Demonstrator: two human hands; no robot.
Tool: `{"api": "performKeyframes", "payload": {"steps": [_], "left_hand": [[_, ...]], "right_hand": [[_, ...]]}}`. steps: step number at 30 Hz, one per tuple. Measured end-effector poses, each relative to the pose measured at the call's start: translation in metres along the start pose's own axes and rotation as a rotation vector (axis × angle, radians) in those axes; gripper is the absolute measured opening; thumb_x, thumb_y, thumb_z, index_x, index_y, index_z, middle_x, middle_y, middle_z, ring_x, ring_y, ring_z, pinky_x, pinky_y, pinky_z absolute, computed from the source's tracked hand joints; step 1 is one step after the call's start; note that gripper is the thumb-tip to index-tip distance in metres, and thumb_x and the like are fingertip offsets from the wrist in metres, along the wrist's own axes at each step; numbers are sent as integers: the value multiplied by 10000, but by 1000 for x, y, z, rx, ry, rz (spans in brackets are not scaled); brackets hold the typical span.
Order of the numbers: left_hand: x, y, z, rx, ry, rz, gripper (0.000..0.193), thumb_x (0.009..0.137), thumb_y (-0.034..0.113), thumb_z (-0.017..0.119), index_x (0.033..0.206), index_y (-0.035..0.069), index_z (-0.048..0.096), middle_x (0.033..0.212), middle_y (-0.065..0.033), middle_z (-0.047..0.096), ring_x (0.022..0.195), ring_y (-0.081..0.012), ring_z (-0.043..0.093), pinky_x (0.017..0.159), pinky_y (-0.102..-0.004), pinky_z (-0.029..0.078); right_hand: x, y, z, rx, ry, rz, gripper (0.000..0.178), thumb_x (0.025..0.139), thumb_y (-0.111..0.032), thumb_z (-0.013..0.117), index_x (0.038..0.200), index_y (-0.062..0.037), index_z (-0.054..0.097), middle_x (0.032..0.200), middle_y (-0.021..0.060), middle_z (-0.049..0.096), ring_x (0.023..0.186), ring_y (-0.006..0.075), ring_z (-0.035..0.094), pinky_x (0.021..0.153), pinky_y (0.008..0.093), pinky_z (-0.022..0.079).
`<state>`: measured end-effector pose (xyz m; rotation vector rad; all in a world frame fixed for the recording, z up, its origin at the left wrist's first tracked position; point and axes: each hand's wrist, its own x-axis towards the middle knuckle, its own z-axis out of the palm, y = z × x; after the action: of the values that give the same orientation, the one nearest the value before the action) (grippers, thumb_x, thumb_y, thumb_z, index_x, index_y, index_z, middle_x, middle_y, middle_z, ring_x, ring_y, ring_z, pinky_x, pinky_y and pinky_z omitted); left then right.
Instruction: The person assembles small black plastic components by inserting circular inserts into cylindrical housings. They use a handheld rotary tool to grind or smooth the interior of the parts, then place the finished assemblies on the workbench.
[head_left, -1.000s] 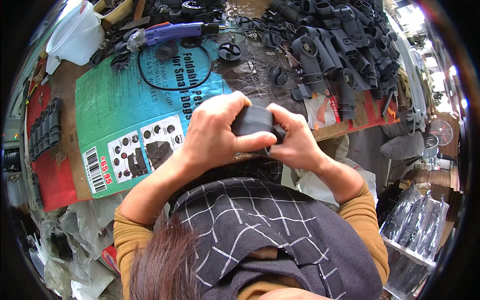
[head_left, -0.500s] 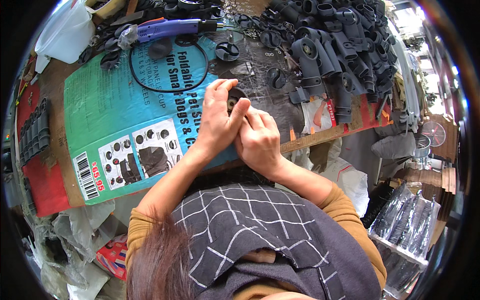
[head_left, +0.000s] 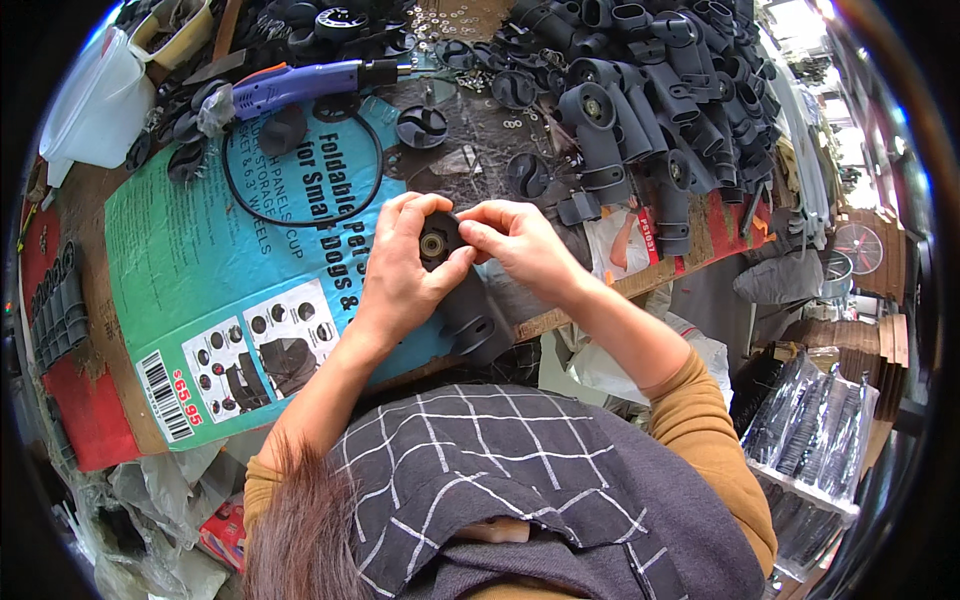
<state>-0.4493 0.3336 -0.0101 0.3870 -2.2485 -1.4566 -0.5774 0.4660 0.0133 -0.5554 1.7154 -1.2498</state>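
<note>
My left hand (head_left: pixel 400 265) wraps round the head of a dark grey plastic tube fitting (head_left: pixel 475 322), thumb and fingers on either side of it. A brass-coloured ring sits in the fitting's round opening, and its tubular end points down toward my body. The fingers of my right hand (head_left: pixel 530 250) are pinched together at the right rim of the round head. Whether a small part is between those fingertips is hidden. Beyond my hands lie dark round slotted caps (head_left: pixel 422 127) and a blue-purple power screwdriver (head_left: pixel 300 88) with a black cable.
Many similar fittings (head_left: pixel 640 110) are heaped at the far right. Small washers (head_left: pixel 450 25) lie scattered at the back. A white plastic bin (head_left: pixel 95 105) stands far left, near a row of grey parts (head_left: pixel 58 310). A printed cardboard sheet (head_left: pixel 150 300) covers the table's left part.
My right hand has come from below the fitting up to its right rim. The fitting's tubular end, earlier covered by my hands, now shows. The view has shifted slightly.
</note>
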Motion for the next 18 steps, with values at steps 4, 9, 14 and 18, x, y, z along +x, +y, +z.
{"api": "performKeyframes", "payload": {"steps": [4, 9, 14, 18], "left_hand": [[0, 3, 1, -103, -27, -107, 443, 689, 146, 758, 1092, 46, 604, 1165, -139, 533, 1121, -287, 530, 982, -367, 437], [-2, 2, 4, -67, 25, -71, 446, 673, 172, 765, 1080, 64, 619, 1171, -145, 531, 1102, -303, 553, 956, -379, 467], [-2, 2, 3, -69, 16, -86, 460, 671, 181, 767, 1096, 84, 622, 1178, -149, 529, 1086, -310, 569, 927, -382, 490], [-2, 2, 3, -58, 19, -67, 469, 674, 180, 768, 1103, 72, 612, 1183, -152, 529, 1089, -312, 565, 924, -385, 490]], "right_hand": [[39, -21, -51, -734, 492, -421, 118, 850, -118, 678, 914, -21, 697, 824, 56, 652, 742, 150, 630, 697, 291, 508], [89, -1, -94, -1111, 586, -632, 88, 800, -113, 703, 838, -34, 703, 809, 95, 638, 746, 260, 654, 703, 351, 512], [95, 2, -94, -1066, 552, -514, 99, 795, -125, 707, 809, -30, 683, 842, 120, 635, 826, 301, 635, 768, 401, 499], [64, -21, -67, -912, 543, -465, 95, 814, -112, 698, 816, -20, 677, 814, 108, 633, 772, 256, 636, 708, 370, 499]]}}
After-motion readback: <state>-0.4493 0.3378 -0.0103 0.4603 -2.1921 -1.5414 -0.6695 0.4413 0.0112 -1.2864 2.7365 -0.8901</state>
